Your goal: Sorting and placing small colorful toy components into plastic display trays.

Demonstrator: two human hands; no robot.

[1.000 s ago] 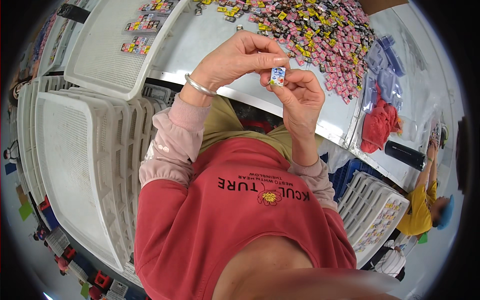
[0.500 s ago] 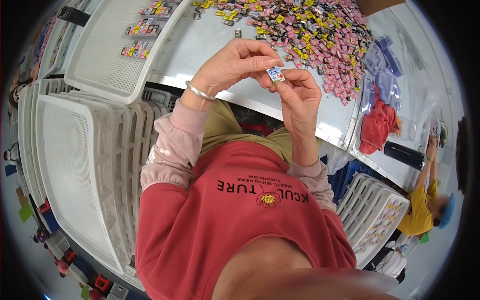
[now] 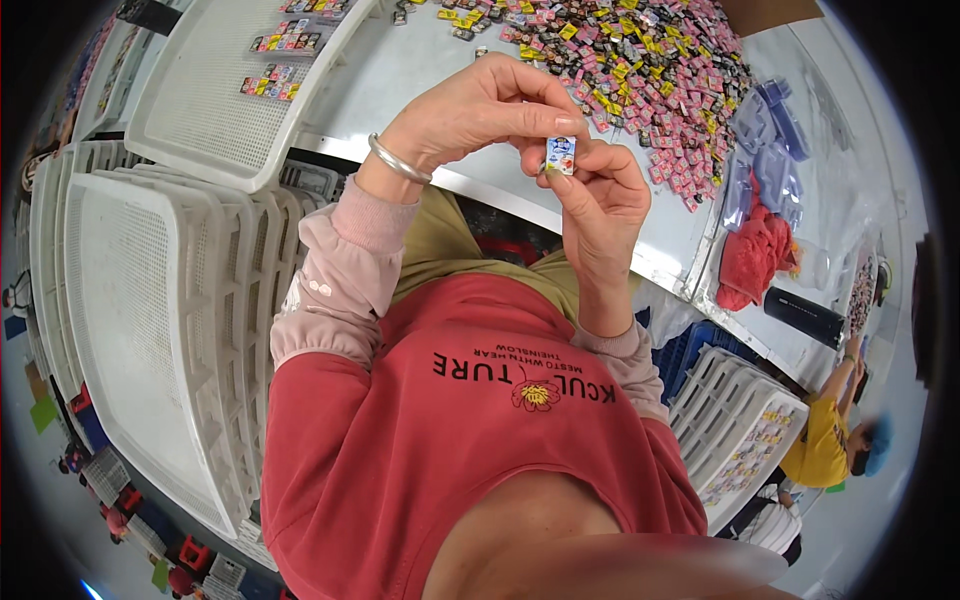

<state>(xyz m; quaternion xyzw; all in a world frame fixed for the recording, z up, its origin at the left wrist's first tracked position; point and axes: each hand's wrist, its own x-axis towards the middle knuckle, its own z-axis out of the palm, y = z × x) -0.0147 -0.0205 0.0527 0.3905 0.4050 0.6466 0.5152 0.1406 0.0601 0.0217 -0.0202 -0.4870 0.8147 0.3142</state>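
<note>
Between my two hands, over the near edge of the table, is a small printed box [image 3: 560, 155], white and blue with a little red and green. My left hand [image 3: 470, 115], with a silver bangle at the wrist, pinches its upper end between thumb and fingertips. The thumb and bent fingers of my right hand [image 3: 605, 195] grip the lower end from the other side. Beyond my hands, a wide pile of similar tiny pieces [image 3: 665, 95] in pink, yellow and black covers the far part of the table [image 3: 400, 100].
A white mesh tray [image 3: 215, 125] with filled clear strips lies at the left, above stacked white trays [image 3: 130, 300]. Purple plastic trays [image 3: 775, 150], a red cloth [image 3: 755, 260] and a black cylinder [image 3: 803, 317] lie on the right. More trays [image 3: 735, 420] stand lower right, near a person in yellow [image 3: 825, 440].
My hands have shifted slightly to the right with the small box. It has turned more upright, and its printed face shows more fully.
</note>
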